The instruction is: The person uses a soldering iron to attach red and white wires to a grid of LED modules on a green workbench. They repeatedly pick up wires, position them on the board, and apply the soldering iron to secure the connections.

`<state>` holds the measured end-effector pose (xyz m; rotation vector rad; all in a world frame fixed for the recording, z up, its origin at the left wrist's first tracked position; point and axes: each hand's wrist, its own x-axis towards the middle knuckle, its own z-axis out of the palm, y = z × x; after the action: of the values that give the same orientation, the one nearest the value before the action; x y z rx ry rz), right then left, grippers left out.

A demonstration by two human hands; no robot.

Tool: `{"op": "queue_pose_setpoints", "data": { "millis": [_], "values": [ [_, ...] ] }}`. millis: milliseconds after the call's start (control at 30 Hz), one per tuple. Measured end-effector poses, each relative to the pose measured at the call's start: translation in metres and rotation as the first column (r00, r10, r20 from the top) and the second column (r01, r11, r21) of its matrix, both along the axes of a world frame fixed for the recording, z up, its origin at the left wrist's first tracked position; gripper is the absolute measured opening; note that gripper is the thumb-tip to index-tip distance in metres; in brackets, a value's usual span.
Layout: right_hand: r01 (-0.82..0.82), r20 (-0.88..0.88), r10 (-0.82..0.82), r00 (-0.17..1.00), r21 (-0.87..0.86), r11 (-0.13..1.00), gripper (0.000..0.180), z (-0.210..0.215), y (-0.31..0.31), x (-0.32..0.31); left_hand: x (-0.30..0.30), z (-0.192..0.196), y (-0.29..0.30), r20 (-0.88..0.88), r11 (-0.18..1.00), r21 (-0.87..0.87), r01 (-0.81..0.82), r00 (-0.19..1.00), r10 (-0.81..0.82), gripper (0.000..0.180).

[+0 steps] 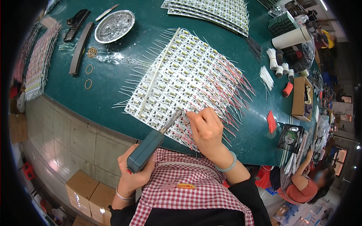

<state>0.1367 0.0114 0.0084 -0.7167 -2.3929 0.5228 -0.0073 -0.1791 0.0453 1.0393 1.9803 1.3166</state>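
A dark green soldering gun (145,148) is gripped in my left hand (132,180), its metal tip slanting up to the board. Beneath the tip lies a white circuit board panel (181,56), set at an angle on the table, with rows of small yellowish components. My right hand (208,130) pinches a thin wire close to the tip; the fingers partly hide it. Red and white wires (235,84) stick out along the panel's right side. White leads fringe its left side, where a pale narrow strip (160,71) lies across the rows.
On the green table (109,101) are a metal bowl (115,26) of grey scraps, a dark bar (81,49), rubber bands (88,83), stacked panels (207,15), wire bundles (271,122), a carton (299,98) and a fan (291,137). A co-worker (305,184) sits at right.
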Motion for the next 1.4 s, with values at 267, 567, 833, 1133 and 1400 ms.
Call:
{"op": "queue_pose_setpoints", "data": {
  "millis": [267, 567, 833, 1133, 1400],
  "values": [
    [-0.001, 0.003, 0.001, 1.0, 0.003, 1.0, 0.023, -0.001, 0.0, 0.0, 0.0, -0.001, -0.002, 0.05, 1.0, -0.021, -0.019, 0.999, 0.02, 0.016],
    [0.01, 0.004, -0.01, 1.0, 0.02, 1.0, 0.022, -0.001, -0.001, -0.001, 0.001, -0.002, -0.008, 0.019, 0.997, 0.043, -0.069, 0.998, 0.068, 0.022],
    [0.052, 0.038, -0.054, 0.998, 0.05, 0.997, 0.024, 0.032, -0.004, 0.024, 0.003, 0.0, -0.014, 0.081, 0.986, 0.022, -0.166, 0.983, 0.164, 0.019],
    [0.012, -0.098, -0.016, 0.995, -0.041, 0.999, 0.026, 0.065, -0.027, 0.015, 0.002, -0.001, -0.018, -0.008, 0.984, 0.091, -0.151, 0.988, 0.152, 0.018],
    [0.074, -0.097, -0.076, 0.992, -0.028, 0.997, 0.016, 0.006, -0.029, -0.006, 0.001, -0.001, -0.023, -0.024, 0.994, 0.085, -0.069, 0.997, 0.072, 0.02]
  ]
}}
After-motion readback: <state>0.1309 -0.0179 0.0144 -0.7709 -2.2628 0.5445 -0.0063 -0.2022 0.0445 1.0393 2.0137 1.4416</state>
